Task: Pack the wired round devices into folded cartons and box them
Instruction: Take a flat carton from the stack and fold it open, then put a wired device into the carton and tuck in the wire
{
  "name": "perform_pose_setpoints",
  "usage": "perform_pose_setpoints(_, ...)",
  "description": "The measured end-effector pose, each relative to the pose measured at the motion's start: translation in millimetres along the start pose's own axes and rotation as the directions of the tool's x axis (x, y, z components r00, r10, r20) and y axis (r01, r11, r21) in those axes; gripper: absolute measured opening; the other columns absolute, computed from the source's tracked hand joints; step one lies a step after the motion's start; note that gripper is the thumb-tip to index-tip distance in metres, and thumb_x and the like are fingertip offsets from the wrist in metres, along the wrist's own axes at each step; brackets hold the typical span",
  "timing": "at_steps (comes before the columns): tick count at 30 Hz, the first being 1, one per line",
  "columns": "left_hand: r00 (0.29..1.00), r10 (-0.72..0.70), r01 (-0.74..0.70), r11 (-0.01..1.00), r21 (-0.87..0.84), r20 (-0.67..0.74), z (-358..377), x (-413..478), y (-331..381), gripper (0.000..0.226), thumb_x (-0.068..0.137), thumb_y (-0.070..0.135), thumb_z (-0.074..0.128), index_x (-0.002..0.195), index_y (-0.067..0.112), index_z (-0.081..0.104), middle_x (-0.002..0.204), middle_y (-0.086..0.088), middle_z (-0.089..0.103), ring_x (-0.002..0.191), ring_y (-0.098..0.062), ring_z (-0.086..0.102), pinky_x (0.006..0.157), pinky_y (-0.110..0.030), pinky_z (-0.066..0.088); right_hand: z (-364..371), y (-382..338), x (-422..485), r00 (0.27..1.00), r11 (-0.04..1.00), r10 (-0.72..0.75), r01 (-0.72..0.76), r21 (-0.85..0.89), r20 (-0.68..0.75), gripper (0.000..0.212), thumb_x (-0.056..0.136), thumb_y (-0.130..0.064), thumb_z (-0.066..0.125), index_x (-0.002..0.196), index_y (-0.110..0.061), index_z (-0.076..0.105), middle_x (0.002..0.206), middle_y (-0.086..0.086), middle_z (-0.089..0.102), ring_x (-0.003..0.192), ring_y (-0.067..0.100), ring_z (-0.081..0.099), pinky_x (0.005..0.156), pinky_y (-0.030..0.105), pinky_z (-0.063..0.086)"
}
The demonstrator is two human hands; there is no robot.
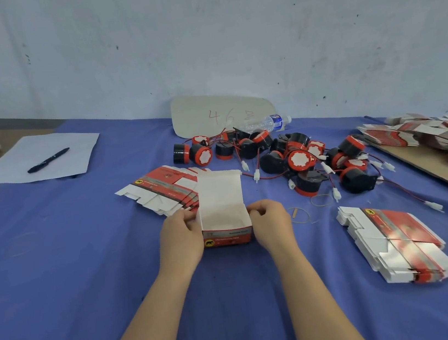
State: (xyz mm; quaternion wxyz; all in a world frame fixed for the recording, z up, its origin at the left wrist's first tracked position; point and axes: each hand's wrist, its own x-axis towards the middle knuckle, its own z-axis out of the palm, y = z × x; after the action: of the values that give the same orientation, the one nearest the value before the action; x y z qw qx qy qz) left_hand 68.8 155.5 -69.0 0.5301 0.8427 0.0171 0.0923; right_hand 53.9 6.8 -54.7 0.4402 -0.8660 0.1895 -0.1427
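A red and white carton (225, 218) stands erected on the blue cloth in the middle, its lid flap open and pointing away from me, white inside and nothing in it. My left hand (182, 237) pinches its left side flap. My right hand (272, 222) pinches the right side flap. Behind and to the right lies a heap of black and red round devices (293, 157) with red wires and white plugs. Flat cartons lie in a stack (162, 188) just behind the open one, and another stack (394, 243) sits at the right.
More flat cartons (436, 131) are piled on a brown board at the far right. A plastic water bottle (268, 123) and a cardboard sign (217, 113) sit by the wall. White paper (39, 157) with a black pen (48, 160) lies far left. Rubber bands (301, 214) lie beside my right hand.
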Motion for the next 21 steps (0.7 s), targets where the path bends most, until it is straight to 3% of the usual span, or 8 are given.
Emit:
perform_pose_setpoints(3,0.995,0.090,-0.095,0.918,0.385,0.032,-4.6,1.9,-2.9,0.025,0.097,0.018,0.041,0.096,0.017,0.066,0.097,0.001,0.063,0.085,-0.015,0.048,0.064,-0.032,0.043,-1.0,2.4,3.1,1.000,0.999,-0.010,0.010,0.035,0.012,0.028,0.093,-0.008,0.046,0.104,-0.012,0.072,0.106,0.001,0.069,0.097,0.018,0.060,0.072,0.027,0.049)
perform_pose_setpoints(4,0.996,0.083,-0.092,0.907,0.412,0.041,-5.9,2.7,-3.3,0.027,0.097,0.020,0.040,0.098,0.017,0.067,0.096,-0.001,0.064,0.088,-0.018,0.049,0.067,-0.036,0.046,-1.2,3.3,3.3,1.000,0.999,-0.007,0.006,0.040,0.010,0.027,0.093,-0.009,0.046,0.104,-0.012,0.071,0.107,0.001,0.069,0.098,0.018,0.060,0.075,0.028,0.050)
perform_pose_setpoints(6,0.998,0.054,-0.058,0.953,0.297,0.023,-10.0,2.8,-0.5,0.025,0.096,0.017,0.042,0.102,0.014,0.066,0.103,-0.004,0.063,0.091,-0.020,0.054,0.073,-0.037,0.049,-0.1,5.4,3.0,1.000,0.999,-0.005,0.005,0.037,-0.003,0.025,0.094,-0.009,0.047,0.106,-0.012,0.069,0.111,0.002,0.068,0.101,0.019,0.059,0.079,0.030,0.051)
perform_pose_setpoints(10,0.985,0.042,-0.028,0.996,0.090,-0.165,-24.7,4.3,17.9,0.026,0.093,0.012,0.049,0.117,0.012,0.060,0.126,-0.009,0.053,0.108,-0.027,0.052,0.089,-0.038,0.046,-14.4,4.1,12.8,0.990,1.000,0.016,-0.014,0.012,-0.143,0.034,0.094,-0.012,0.048,0.127,-0.013,0.056,0.131,0.006,0.055,0.112,0.023,0.055,0.086,0.036,0.048)
perform_pose_setpoints(14,0.899,0.273,-0.304,0.952,-0.040,-0.343,-28.4,13.4,78.6,0.027,0.092,0.014,0.055,0.118,0.009,0.056,0.121,-0.001,0.049,0.117,-0.016,0.045,0.100,-0.034,0.037,-38.3,-0.7,48.7,0.962,0.998,0.005,-0.023,-0.062,-0.272,0.042,0.092,-0.010,0.051,0.134,-0.007,0.046,0.136,0.015,0.049,0.119,0.033,0.049,0.091,0.040,0.046)
perform_pose_setpoints(17,0.882,0.398,-0.444,0.881,-0.164,-0.251,-4.3,16.7,129.8,0.027,0.091,0.015,0.055,0.118,0.012,0.055,0.118,0.002,0.047,0.095,0.007,0.045,0.090,-0.019,0.037,-45.6,-2.4,73.1,0.962,0.984,0.030,-0.076,-0.161,-0.270,0.040,0.091,-0.012,0.053,0.130,-0.002,0.047,0.130,0.019,0.052,0.121,0.036,0.047,0.097,0.043,0.044)
perform_pose_setpoints(21,0.937,0.348,-0.321,0.894,-0.313,0.032,49.6,22.2,154.4,0.014,0.092,0.017,0.053,0.106,0.020,0.054,0.120,-0.003,0.056,0.105,-0.013,0.054,0.084,-0.018,0.039,-51.0,4.5,101.6,0.962,0.954,0.021,-0.101,-0.281,-0.273,0.048,0.090,-0.015,0.056,0.133,-0.001,0.040,0.140,0.022,0.040,0.132,0.037,0.033,0.108,0.044,0.031)
